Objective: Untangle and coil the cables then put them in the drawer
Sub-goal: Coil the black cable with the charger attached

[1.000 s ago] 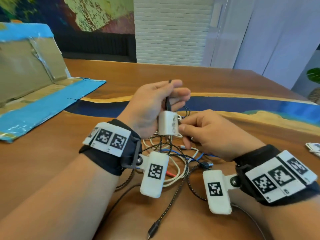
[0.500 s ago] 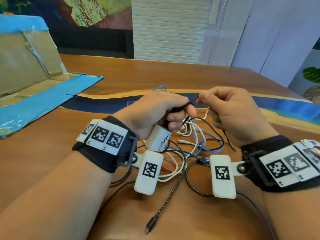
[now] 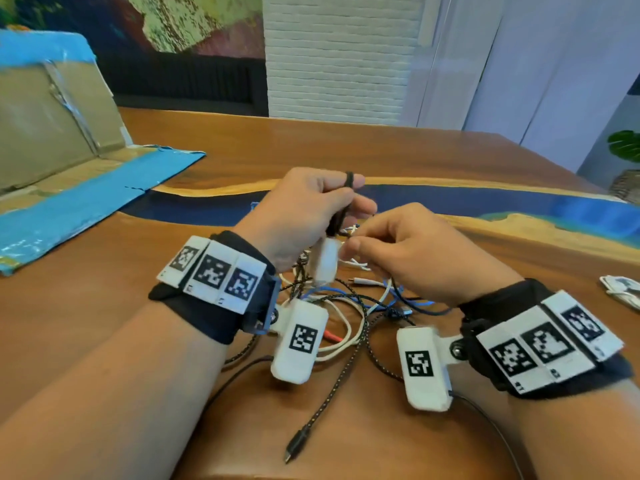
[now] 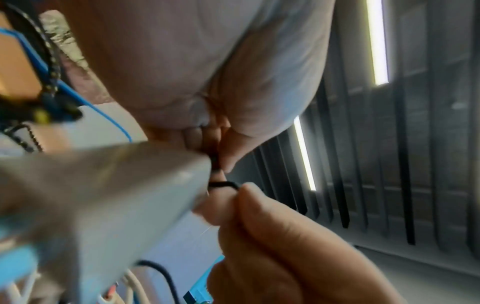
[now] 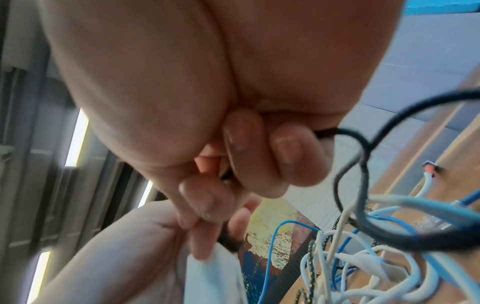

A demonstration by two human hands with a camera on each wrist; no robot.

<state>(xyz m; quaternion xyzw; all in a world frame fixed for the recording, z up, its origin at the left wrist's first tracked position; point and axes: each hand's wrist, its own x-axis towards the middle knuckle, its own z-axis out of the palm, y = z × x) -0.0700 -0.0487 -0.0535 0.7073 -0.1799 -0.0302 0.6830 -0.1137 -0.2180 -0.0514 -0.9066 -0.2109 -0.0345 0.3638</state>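
My left hand (image 3: 304, 209) is raised over the table and grips a thin black cable (image 3: 349, 178), one turn of which lies over its index finger. A white charger block (image 3: 325, 261) hangs from that cable just below the fist. My right hand (image 3: 398, 251) is pressed up beside the block and pinches the same black cable (image 4: 223, 184) where it leaves the charger block (image 4: 103, 195). Under both hands lies a tangle of white, blue and black cables (image 3: 346, 306). From my right hand (image 5: 182, 82) the black cable (image 5: 363, 154) loops down into the tangle (image 5: 363, 257).
A black braided cable ends in a plug (image 3: 294, 445) near the table's front edge. An opened cardboard box with blue tape (image 3: 69, 168) lies at the left. A small white item (image 3: 623, 289) sits at the right edge. The wooden table (image 3: 450, 150) has a blue stripe.
My right hand, which had drawn the black cable up and to the right, has come back down to the charger block. A turn of cable now lies over my left index finger.
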